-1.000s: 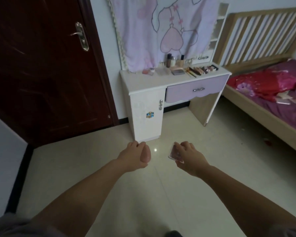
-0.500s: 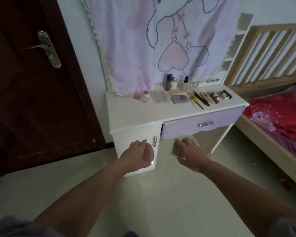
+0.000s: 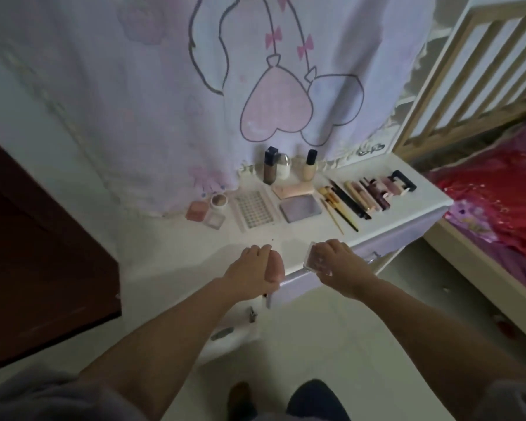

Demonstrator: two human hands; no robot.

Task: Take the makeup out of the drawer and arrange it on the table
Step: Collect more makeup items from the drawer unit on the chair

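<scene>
I judge I'm on a placing step: my right hand (image 3: 334,259) grips a small clear compact (image 3: 315,262) with a pinkish pan, over the near edge of the table (image 3: 170,253). My left hand (image 3: 255,267) is clenched around something pinkish I cannot identify. Next, set the compact down near the palette (image 3: 300,209).

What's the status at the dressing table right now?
Right hand grips a clear compact. Left hand curled, contents unclear. Drawer shut, makeup laid along the tabletop. Nothing blocking.
</scene>
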